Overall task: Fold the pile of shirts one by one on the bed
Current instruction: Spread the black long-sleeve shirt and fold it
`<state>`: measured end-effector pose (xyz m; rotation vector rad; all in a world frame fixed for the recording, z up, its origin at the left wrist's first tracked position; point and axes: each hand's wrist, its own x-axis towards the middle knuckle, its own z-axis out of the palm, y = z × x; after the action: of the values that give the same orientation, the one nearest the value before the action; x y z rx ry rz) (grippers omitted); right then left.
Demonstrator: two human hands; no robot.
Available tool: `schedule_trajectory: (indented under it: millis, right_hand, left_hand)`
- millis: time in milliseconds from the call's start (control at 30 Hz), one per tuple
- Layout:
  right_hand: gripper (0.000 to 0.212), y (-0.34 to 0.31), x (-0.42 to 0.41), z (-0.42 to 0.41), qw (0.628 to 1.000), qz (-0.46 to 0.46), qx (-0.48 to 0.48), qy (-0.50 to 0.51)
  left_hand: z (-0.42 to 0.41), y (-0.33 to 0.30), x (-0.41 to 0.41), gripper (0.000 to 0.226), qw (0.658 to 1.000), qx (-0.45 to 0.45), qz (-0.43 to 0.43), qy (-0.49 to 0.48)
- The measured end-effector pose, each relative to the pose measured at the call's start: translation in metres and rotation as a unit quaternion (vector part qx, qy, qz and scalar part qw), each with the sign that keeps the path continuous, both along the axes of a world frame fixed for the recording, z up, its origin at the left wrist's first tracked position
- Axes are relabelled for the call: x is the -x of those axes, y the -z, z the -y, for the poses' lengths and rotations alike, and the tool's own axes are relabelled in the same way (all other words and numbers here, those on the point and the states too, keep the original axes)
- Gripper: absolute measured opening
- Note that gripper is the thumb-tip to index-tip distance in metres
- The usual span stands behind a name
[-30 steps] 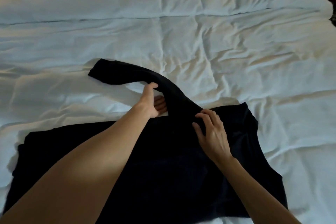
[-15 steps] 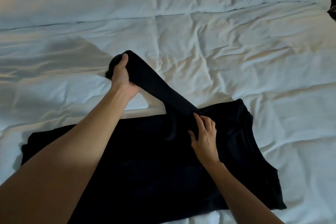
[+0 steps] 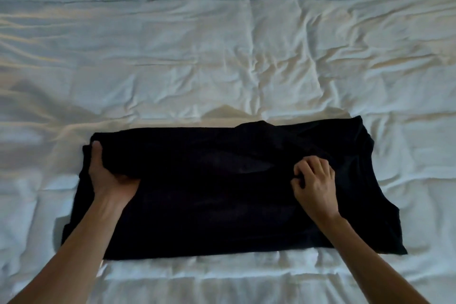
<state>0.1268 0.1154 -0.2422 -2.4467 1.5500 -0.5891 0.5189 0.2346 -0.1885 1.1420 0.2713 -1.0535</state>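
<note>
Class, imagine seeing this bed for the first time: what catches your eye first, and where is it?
The black cotton shirt dominates, spread flat across the near part of the rumpled white duvet. The left hand grips its left end, and the right hand pinches fabric near its right end.

Lighting, as I see it: dim, cool overall; warm glow at upper left corner. Black shirt (image 3: pixel 222 187) reads as near-featureless dark mass. Soft shadows in bed (image 3: pixel 246 57) creases. Slight softness and wide-angle bowing toward edges.
</note>
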Motion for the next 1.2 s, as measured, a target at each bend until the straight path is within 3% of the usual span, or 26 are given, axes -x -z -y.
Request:
schedule_trajectory:
  millis: [100,167,200,267,367,533,633,700,800,933,1067,1200]
  right_hand:
    - [0.038,-0.001,-0.014,-0.005,0.999,-0.049,0.005,-0.020]
    - [0.042,-0.006,-0.030,-0.004,0.997,-0.054,0.008,-0.059]
    - [0.042,-0.008,-0.037,-0.002,0.996,-0.052,0.008,-0.072]
    - [0.041,-0.010,-0.048,0.004,0.996,-0.046,0.001,-0.077]
    - [0.032,-0.018,-0.053,0.014,0.996,0.002,-0.028,-0.081]
    - [0.029,-0.048,-0.053,0.002,0.988,0.124,0.031,-0.082]
    - [0.038,-0.047,-0.047,-0.022,0.991,0.093,0.045,-0.085]
    - [0.055,-0.033,-0.043,-0.038,0.993,0.029,0.011,-0.113]
    - [0.069,-0.013,-0.046,-0.056,0.982,-0.089,-0.045,-0.161]
    - [0.067,-0.012,-0.055,-0.064,0.987,-0.096,-0.052,-0.119]
    - [0.061,-0.011,-0.074,-0.073,0.984,-0.114,-0.043,-0.130]
    - [0.056,-0.010,-0.090,-0.080,0.986,-0.136,-0.057,-0.082]
  left_hand:
    - [-0.007,0.001,-0.007,0.044,0.976,-0.140,0.168,0.020]
    - [-0.010,0.001,-0.004,0.056,0.923,-0.224,0.309,0.054]
    - [-0.010,0.003,-0.003,0.065,0.902,-0.262,0.333,0.085]
    - [-0.007,0.003,-0.004,0.070,0.907,-0.293,0.284,0.101]
    - [0.000,-0.005,-0.012,0.023,0.941,-0.273,0.184,0.074]
    - [-0.015,-0.030,-0.039,0.031,0.964,-0.070,0.221,0.127]
    - [-0.039,-0.017,-0.060,0.021,0.957,-0.054,0.229,0.168]
    - [-0.058,-0.005,-0.062,0.005,0.950,-0.079,0.251,0.168]
    - [-0.078,0.011,-0.060,0.034,0.913,-0.217,0.313,0.144]
    - [-0.080,0.009,-0.057,0.018,0.911,-0.255,0.311,0.092]
    - [-0.080,0.006,-0.036,0.048,0.798,-0.364,0.431,0.214]
    - [-0.072,0.000,-0.037,0.041,0.773,-0.334,0.509,0.178]
